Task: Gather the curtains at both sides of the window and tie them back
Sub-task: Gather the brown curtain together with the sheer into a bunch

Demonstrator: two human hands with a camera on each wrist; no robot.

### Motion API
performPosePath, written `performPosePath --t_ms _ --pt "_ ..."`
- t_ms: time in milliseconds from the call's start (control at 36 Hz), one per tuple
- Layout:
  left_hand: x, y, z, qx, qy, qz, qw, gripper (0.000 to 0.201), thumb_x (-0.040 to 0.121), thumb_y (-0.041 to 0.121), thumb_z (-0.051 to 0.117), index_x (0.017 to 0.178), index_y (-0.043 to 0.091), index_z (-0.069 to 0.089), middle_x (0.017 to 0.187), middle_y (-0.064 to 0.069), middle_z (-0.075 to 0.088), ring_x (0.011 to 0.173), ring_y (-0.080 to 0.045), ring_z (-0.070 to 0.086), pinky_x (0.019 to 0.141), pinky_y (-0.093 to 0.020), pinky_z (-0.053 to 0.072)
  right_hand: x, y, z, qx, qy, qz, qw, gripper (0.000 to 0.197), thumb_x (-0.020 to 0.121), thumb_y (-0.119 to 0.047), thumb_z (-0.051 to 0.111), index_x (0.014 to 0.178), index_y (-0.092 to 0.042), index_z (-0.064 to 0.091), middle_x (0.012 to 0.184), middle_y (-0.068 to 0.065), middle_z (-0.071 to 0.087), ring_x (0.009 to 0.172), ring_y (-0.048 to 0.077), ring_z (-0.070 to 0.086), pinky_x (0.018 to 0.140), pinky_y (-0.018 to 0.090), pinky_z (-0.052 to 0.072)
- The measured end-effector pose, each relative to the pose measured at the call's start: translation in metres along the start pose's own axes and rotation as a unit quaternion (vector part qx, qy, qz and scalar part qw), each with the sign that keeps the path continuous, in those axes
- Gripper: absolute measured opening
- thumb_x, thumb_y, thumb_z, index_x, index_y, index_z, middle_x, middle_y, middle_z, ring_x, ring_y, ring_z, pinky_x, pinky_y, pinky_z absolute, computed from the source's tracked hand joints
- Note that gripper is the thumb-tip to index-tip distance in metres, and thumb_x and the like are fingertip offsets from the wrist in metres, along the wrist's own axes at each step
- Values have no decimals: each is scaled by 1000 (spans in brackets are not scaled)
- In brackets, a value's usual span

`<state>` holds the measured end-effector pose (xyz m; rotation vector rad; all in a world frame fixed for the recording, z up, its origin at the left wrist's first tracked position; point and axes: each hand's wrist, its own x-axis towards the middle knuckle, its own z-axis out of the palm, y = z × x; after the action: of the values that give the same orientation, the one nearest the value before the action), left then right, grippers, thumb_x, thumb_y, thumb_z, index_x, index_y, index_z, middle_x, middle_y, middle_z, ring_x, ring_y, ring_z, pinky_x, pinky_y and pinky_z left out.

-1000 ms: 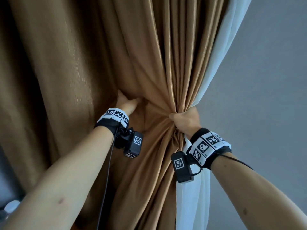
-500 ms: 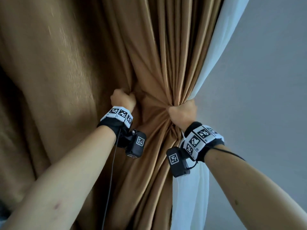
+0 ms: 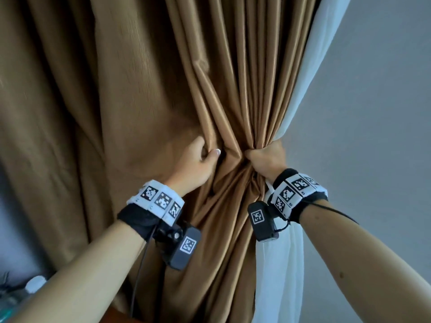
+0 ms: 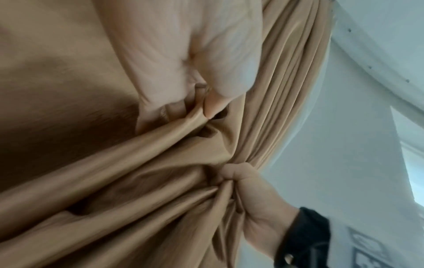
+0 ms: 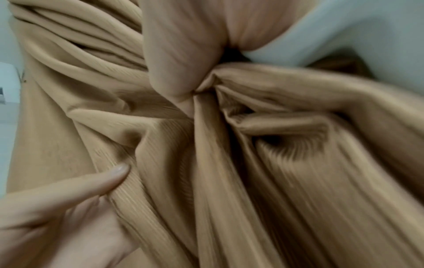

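A tan curtain (image 3: 144, 94) hangs in deep folds, with a white sheer curtain (image 3: 277, 271) along its right edge. My right hand (image 3: 265, 157) grips the gathered bunch of tan folds in a fist at mid height. Just left of it, my left hand (image 3: 198, 159) holds a fold of the same curtain, thumb on top. The left wrist view shows my left hand (image 4: 201, 101) pinching a fold, and below it the right hand (image 4: 241, 181) clenched round the bunch. In the blurred right wrist view the right hand (image 5: 183, 90) squeezes the tan curtain (image 5: 229, 181).
A plain grey wall (image 3: 373, 136) fills the right side beyond the sheer curtain. At the bottom left corner a white bottle cap (image 3: 35, 283) and dim clutter show. More loose tan cloth hangs to the left.
My left hand has moved right with its fold, close up to the right hand, making the gathered bunch tighter. The right hand has kept its grip.
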<state>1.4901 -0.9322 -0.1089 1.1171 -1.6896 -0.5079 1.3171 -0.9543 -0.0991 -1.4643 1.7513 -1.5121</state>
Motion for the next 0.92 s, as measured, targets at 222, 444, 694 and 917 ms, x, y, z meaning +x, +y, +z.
performPosePath --t_ms 222,444,694,917 --pt "-15 20 36 -92 -67 -7 993 11 96 9 51 91 19 53 87 -2 61 79 -9 55 78 -25 41 -12 1 2 17 -106 -25 994 80 60 -24 68 136 -15 44 120 7 62 111 24 59 99 37 48" --pt "4 31 24 -212 -89 -146 962 38 84 -17 45 105 0 72 95 -6 71 100 -14 64 102 -29 46 5 3 -3 18 -272 -5 962 119 24 -53 96 131 -23 54 137 1 46 122 17 53 108 34 42" --pt "17 40 7 -66 -120 -137 981 41 82 -17 44 101 4 74 101 -18 71 100 -28 64 94 -42 53 -21 -6 11 -33 -35 11 999 69 65 -23 78 125 -12 44 117 8 60 109 27 59 90 31 49" --pt "-2 -4 -30 180 270 18 946 30 78 11 63 107 12 69 111 -10 62 108 -29 56 96 -32 42 -19 -9 -1 3 -53 31 998 63 65 -17 77 121 -6 50 112 7 59 105 26 58 94 37 52"
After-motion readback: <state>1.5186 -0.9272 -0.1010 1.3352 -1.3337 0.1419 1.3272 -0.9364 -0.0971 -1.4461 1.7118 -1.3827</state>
